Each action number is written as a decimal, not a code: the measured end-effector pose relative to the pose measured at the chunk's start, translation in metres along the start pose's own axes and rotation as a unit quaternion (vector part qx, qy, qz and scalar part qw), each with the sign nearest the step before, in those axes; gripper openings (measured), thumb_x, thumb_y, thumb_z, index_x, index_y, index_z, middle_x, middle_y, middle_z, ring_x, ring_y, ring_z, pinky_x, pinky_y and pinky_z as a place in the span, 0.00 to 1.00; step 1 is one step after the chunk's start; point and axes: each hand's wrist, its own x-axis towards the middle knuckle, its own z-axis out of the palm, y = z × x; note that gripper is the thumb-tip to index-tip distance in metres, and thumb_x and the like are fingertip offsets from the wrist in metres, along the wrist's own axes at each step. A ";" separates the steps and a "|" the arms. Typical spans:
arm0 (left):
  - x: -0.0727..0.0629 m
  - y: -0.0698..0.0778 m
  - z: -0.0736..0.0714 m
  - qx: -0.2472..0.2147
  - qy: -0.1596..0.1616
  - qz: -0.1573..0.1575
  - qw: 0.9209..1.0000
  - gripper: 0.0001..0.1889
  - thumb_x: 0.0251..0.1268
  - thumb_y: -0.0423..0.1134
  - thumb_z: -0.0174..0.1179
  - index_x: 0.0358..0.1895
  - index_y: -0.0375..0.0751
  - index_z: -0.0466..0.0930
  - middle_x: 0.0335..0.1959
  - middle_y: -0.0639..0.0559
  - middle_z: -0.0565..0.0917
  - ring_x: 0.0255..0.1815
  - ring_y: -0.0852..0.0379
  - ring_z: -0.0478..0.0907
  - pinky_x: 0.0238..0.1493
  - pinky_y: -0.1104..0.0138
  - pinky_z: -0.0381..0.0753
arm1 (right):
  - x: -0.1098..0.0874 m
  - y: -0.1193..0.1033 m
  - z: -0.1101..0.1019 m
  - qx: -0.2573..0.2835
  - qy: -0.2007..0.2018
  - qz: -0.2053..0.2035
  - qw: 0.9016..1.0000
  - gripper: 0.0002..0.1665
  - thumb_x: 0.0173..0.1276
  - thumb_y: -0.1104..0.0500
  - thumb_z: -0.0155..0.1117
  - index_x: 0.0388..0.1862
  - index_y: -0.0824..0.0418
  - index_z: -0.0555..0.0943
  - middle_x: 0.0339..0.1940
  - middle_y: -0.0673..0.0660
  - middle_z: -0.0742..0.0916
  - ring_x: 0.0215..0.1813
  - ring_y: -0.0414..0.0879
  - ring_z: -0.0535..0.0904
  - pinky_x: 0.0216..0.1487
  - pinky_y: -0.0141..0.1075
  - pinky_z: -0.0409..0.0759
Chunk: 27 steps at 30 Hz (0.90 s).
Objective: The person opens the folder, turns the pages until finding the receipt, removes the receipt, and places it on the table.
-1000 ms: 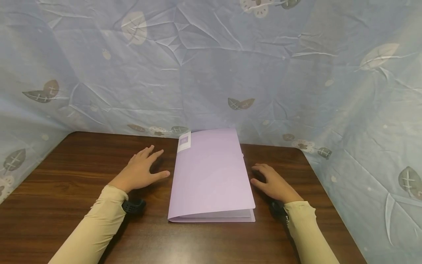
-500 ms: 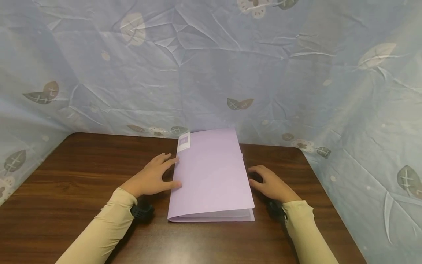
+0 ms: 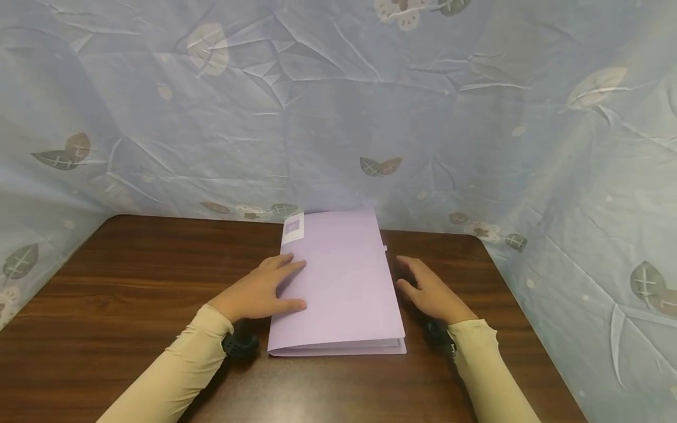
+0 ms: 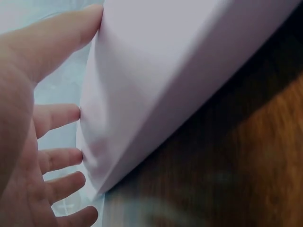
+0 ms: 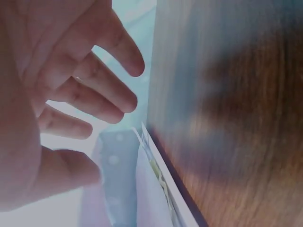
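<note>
A light purple folder [image 3: 341, 276] lies closed on the wooden table, its front cover lifted slightly at the near edge. A white label [image 3: 293, 228] marks its upper left corner. My left hand [image 3: 259, 294] lies over the folder's left side with fingers spread; in the left wrist view its fingertips [image 4: 78, 113] meet the cover close to the rounded spine [image 4: 156, 113]. Just off the folder's right edge, my right hand [image 3: 431, 294] hovers with loosely bent fingers and holds nothing. The right wrist view shows sheets [image 5: 163, 189] between the folder's covers.
The dark wooden table [image 3: 132, 305] reaches back to a pale blue patterned cloth [image 3: 328, 117], which hangs behind it and along both sides. The folder's far edge lies close to that cloth. A dark wrist strap [image 3: 240, 343] sits at my left cuff.
My left hand has moved right from the bare table onto the folder's left side. My right hand has barely shifted, and the folder lies in the same place.
</note>
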 end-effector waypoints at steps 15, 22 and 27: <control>0.011 0.018 -0.002 0.046 -0.029 -0.018 0.998 0.48 0.57 0.67 0.70 0.77 0.45 0.69 0.79 0.32 0.61 0.79 0.31 0.58 0.72 0.39 0.66 | 0.000 -0.006 0.009 -0.002 -0.074 -0.013 0.997 0.40 0.76 0.50 0.65 0.80 0.62 0.64 0.80 0.67 0.66 0.81 0.64 0.60 0.77 0.62 0.59; 0.013 0.027 -0.005 0.057 -0.052 -0.036 0.996 0.48 0.57 0.64 0.71 0.77 0.44 0.68 0.79 0.31 0.61 0.79 0.30 0.57 0.74 0.39 0.62 | -0.003 -0.009 0.013 -0.003 -0.108 -0.006 0.994 0.40 0.76 0.47 0.64 0.80 0.60 0.66 0.81 0.66 0.65 0.82 0.64 0.57 0.77 0.63 0.57; 0.016 0.034 -0.005 0.075 -0.058 -0.029 0.995 0.45 0.59 0.62 0.72 0.76 0.44 0.70 0.78 0.30 0.63 0.79 0.30 0.58 0.76 0.35 0.54 | -0.005 -0.009 0.014 -0.018 -0.118 0.005 0.993 0.38 0.76 0.47 0.65 0.80 0.59 0.67 0.82 0.66 0.64 0.81 0.65 0.57 0.77 0.64 0.58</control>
